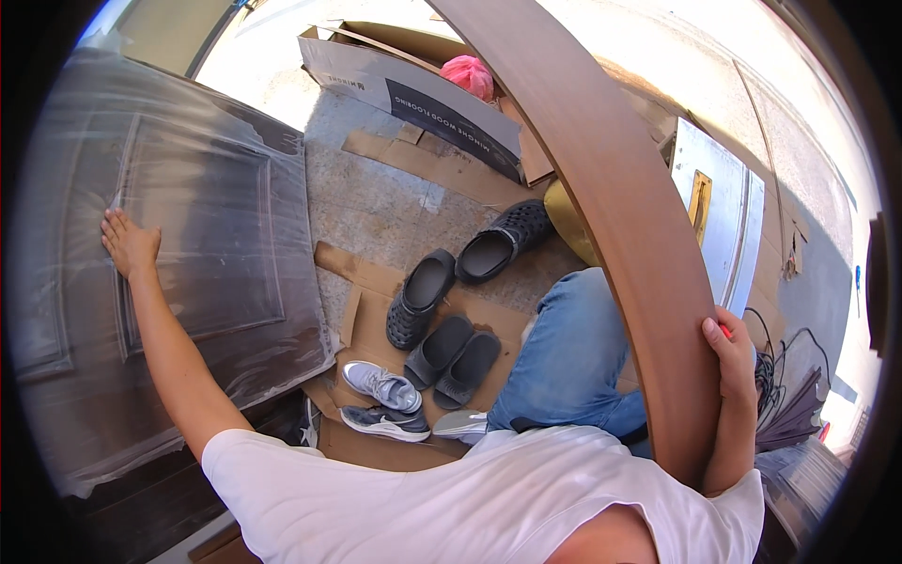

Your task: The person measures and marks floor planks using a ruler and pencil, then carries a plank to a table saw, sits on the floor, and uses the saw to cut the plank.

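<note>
My left hand (132, 244) lies flat with its fingers spread on a dark panelled door (211, 221) wrapped in clear plastic film. On the right, a long brown wooden board (615, 160) runs from the top of the view down against my right side. Closed around the board's outer edge is my right hand (738, 357), thumb toward its face. A small red thing (725, 331) shows by that thumb, too little of it to name. The board's lower end is hidden behind my shirt and arm.
Black clogs (421, 287), dark slides (467, 369) and grey sneakers (381, 385) lie on cardboard by my knee. Ahead stands a long open carton (357, 70) with a pink bag (468, 77). A white panel with a brass handle plate (700, 202) and black cables (770, 376) are on the right.
</note>
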Action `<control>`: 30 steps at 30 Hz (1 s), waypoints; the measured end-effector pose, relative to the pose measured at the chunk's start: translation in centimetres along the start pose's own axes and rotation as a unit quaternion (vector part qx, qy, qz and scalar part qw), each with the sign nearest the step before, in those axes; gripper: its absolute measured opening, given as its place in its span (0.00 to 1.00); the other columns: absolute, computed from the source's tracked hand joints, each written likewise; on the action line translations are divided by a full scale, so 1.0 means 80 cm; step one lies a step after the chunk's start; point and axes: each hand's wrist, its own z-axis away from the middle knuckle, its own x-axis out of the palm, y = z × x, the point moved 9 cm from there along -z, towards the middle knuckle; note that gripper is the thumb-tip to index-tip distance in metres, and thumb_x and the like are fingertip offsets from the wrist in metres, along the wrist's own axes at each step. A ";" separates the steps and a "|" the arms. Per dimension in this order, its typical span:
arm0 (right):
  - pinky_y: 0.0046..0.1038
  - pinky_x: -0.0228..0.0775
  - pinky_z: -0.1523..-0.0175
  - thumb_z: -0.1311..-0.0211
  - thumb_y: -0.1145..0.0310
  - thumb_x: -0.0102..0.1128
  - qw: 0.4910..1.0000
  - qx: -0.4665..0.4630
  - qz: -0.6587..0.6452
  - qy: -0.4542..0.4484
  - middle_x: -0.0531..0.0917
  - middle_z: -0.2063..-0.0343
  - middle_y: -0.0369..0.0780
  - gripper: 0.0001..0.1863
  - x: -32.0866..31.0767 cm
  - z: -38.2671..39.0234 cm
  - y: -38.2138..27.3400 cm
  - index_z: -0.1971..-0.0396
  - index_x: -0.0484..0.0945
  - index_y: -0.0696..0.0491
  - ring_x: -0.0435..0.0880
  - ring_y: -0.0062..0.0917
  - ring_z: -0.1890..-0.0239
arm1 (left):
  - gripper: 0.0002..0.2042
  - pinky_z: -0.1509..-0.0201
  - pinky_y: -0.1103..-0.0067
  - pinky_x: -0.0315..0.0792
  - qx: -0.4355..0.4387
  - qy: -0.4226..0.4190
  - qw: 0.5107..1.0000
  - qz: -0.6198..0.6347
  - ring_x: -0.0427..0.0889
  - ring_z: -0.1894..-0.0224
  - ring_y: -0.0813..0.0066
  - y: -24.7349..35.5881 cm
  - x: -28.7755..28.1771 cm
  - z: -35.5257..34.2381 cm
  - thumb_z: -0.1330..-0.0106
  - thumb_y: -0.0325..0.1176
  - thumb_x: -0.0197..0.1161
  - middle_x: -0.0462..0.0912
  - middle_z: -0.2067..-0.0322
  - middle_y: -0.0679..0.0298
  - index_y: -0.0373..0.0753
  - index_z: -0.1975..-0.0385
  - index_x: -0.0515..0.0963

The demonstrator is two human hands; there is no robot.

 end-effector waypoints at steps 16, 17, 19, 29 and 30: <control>0.20 0.69 0.50 0.36 0.55 0.64 0.995 0.024 0.061 -0.075 0.82 0.59 0.36 0.27 0.029 -0.011 0.016 0.47 0.76 0.63 0.77 0.17 0.57 | 0.38 0.22 0.69 0.42 -0.009 -0.057 0.998 0.018 0.47 0.24 0.65 -0.043 0.091 0.037 0.36 0.51 0.57 0.51 0.26 0.60 0.33 0.30 0.58; 0.21 0.69 0.50 0.36 0.55 0.64 0.995 0.034 0.051 -0.076 0.82 0.59 0.36 0.27 0.036 -0.013 0.016 0.48 0.77 0.63 0.77 0.17 0.57 | 0.39 0.22 0.70 0.41 0.024 -0.044 0.999 -0.009 0.45 0.24 0.66 -0.041 0.092 0.040 0.36 0.51 0.57 0.49 0.25 0.60 0.33 0.30 0.57; 0.21 0.68 0.50 0.36 0.56 0.64 0.995 0.050 0.050 -0.076 0.82 0.60 0.37 0.27 0.044 -0.014 0.018 0.49 0.77 0.63 0.77 0.18 0.58 | 0.39 0.22 0.71 0.40 0.017 -0.073 0.997 -0.016 0.44 0.23 0.66 -0.027 0.083 0.044 0.36 0.51 0.57 0.48 0.25 0.60 0.33 0.30 0.57; 0.20 0.68 0.52 0.36 0.55 0.63 0.993 0.047 0.075 -0.073 0.81 0.63 0.35 0.24 0.071 -0.033 0.003 0.54 0.78 0.63 0.75 0.17 0.60 | 0.37 0.22 0.71 0.38 -0.001 -0.101 0.995 -0.015 0.42 0.23 0.65 -0.036 0.124 0.002 0.40 0.44 0.48 0.47 0.25 0.57 0.30 0.30 0.57; 0.20 0.67 0.53 0.36 0.55 0.63 0.993 0.038 0.086 -0.076 0.80 0.65 0.34 0.23 0.074 -0.033 -0.003 0.56 0.78 0.63 0.75 0.16 0.61 | 0.36 0.22 0.71 0.40 -0.004 -0.107 0.994 0.004 0.43 0.23 0.65 -0.039 0.137 -0.010 0.39 0.45 0.50 0.46 0.25 0.57 0.30 0.32 0.60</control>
